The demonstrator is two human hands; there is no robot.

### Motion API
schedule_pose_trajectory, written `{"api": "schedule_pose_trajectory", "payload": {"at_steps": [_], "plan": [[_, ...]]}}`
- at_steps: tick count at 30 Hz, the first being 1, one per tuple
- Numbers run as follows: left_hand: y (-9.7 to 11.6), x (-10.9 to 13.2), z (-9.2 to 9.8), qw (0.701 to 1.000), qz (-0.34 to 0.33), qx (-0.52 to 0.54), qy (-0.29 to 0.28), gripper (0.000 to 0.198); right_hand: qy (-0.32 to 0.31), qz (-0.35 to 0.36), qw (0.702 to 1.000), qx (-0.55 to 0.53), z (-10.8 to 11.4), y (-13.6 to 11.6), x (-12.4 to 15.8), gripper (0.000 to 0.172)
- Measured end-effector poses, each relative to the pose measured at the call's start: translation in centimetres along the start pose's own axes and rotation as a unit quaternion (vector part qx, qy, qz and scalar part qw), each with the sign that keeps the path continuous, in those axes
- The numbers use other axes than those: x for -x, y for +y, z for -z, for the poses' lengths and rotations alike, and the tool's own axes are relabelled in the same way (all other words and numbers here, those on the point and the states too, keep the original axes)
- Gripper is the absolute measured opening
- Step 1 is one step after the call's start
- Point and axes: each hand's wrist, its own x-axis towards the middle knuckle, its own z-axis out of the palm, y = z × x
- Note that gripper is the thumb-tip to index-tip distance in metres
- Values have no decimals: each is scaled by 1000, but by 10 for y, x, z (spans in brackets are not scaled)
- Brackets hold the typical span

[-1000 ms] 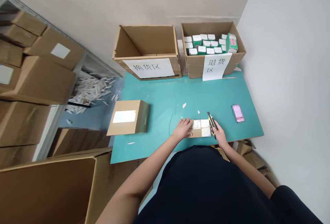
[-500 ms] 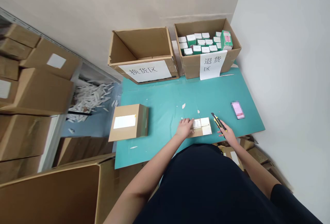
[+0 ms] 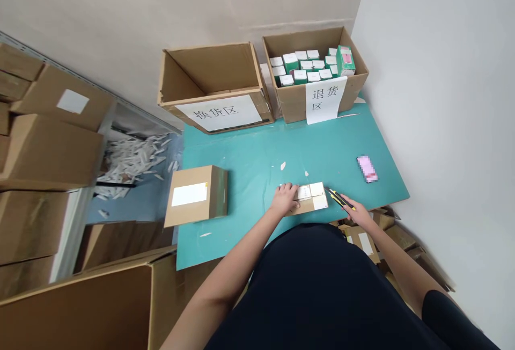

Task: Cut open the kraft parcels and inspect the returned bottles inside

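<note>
Our worktop (image 3: 249,162), with two boxes along its far edge

The left box (image 3: 209,79) stands just beside the right box (image 3: 314,76), which holds small cartons (image 3: 300,75). Nearer us on the worktop, a parcel (image 3: 197,197) lies to the left, a flat carton (image 3: 311,197) at the front, a utility knife (image 3: 340,198) just right of it, and a blurred flat object (image 3: 367,169) further right.

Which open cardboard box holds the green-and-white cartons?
The right-hand brown cardboard box, signed 退货区 on white paper; the left one, signed 换货区, shows no cartons.
</note>
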Motion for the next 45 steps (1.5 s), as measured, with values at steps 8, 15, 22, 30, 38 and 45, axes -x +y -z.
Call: {"api": "schedule_pose_trajectory", "payload": {"at_steps": [8,15,22,30,38,45], "plan": [[-12,0,-15,999,-14,38,30,70,-22,-28,999,-22,-2,1,2,65],[-23,8,-37,992,-45,69,100,59,-26,-18,999,-16,0,1,-5,66],[-17,11,-40,988,-49,47,138,54,-18,-6,998,-56,-11,12,4,74],[-10,12,-32,994,-21,23,109,52,-74,-37,996,-38,10,-1,18,73],[-11,15,-33,992,-35,24,121,52,-43,-46,997,-53,16,7,22,81],[-12,16,-33,992,-38,13,122,53,-32,-49,996,-69,2,-8,-1,79]]}}
